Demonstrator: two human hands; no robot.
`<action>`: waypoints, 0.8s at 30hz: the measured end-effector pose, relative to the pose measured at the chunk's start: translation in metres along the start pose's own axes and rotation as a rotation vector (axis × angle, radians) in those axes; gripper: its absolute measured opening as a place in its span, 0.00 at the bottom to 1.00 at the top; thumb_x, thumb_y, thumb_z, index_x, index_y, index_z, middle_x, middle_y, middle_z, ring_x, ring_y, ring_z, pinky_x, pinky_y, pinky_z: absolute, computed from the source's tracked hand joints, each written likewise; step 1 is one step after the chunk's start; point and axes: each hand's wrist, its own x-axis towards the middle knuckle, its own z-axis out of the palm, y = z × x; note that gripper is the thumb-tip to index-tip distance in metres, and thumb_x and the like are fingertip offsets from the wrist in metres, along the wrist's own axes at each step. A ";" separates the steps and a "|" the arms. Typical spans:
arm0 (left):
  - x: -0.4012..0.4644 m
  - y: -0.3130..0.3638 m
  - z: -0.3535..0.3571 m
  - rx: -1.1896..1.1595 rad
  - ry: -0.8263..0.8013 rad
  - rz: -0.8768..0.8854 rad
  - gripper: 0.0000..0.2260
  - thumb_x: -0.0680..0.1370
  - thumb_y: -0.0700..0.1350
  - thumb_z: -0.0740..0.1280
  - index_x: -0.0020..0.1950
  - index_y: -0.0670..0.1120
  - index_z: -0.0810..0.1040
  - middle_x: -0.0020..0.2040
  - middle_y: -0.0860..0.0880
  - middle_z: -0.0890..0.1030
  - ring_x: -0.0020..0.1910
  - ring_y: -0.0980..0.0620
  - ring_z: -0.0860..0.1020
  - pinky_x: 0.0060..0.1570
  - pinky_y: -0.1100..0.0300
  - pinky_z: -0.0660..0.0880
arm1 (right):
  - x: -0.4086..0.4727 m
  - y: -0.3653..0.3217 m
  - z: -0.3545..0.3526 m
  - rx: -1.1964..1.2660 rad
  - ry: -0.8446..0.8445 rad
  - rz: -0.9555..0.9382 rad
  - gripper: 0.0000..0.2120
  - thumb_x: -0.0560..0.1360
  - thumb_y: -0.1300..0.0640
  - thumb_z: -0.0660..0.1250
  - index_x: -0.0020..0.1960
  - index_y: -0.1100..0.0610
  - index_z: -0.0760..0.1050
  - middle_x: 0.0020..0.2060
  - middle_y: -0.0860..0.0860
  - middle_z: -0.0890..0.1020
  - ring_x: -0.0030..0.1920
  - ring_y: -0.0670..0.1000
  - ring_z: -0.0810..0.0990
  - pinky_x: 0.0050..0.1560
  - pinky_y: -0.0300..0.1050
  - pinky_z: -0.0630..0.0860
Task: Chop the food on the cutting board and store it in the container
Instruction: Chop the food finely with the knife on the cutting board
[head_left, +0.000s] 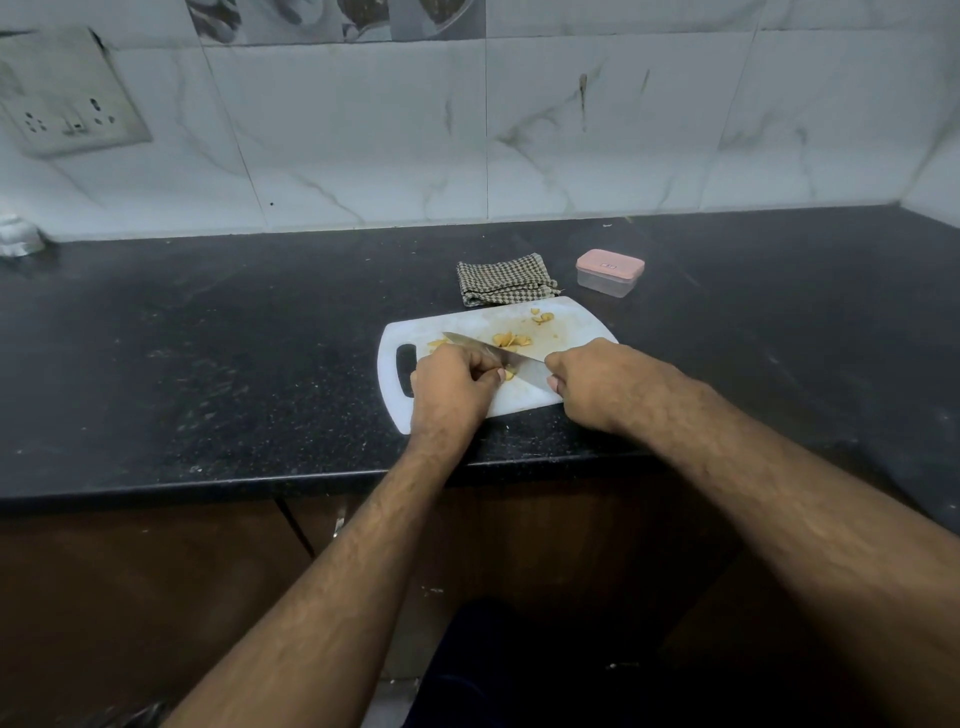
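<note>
left hand (451, 378) pinches food (508, 373) | right hand (589, 382) grips knife (488, 349) | cloth (503, 279), lidded container (609, 273) behind board (467, 325)

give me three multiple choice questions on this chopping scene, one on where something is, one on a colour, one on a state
1. Where does the checked folded cloth lie?
A. on the black stone counter, touching the far edge of the white plastic cutting board
B. inside the container
C. under the left hand

2. What colour is the lid of the small clear plastic container?
A. green
B. pink
C. black

3. What is the state of that container?
A. open, full of food
B. tipped on its side
C. shut, lid on

Answers:
1 A, the cloth sits just beyond the board.
2 B, the lid is plainly pink.
3 C, the lid sits flat on the upright box, while the yellow food pieces are on the board.
</note>
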 end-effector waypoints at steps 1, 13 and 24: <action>0.001 -0.001 0.000 0.001 0.000 0.001 0.07 0.76 0.43 0.75 0.39 0.54 0.86 0.38 0.63 0.83 0.47 0.61 0.80 0.65 0.48 0.76 | 0.002 -0.003 0.001 -0.008 -0.006 0.003 0.02 0.85 0.51 0.55 0.55 0.46 0.66 0.41 0.48 0.67 0.48 0.51 0.72 0.47 0.49 0.72; -0.004 0.004 -0.003 0.001 0.054 -0.052 0.03 0.75 0.43 0.77 0.42 0.49 0.86 0.36 0.58 0.82 0.39 0.61 0.79 0.51 0.59 0.81 | -0.001 0.006 0.029 0.167 0.125 0.004 0.08 0.85 0.49 0.52 0.48 0.49 0.65 0.43 0.53 0.75 0.42 0.50 0.75 0.43 0.50 0.77; -0.004 0.005 -0.003 0.012 0.032 -0.045 0.01 0.76 0.44 0.76 0.45 0.49 0.88 0.37 0.60 0.82 0.42 0.61 0.80 0.54 0.56 0.81 | -0.001 0.009 0.025 0.172 0.095 -0.012 0.09 0.85 0.48 0.52 0.48 0.49 0.65 0.43 0.51 0.75 0.42 0.49 0.74 0.40 0.48 0.72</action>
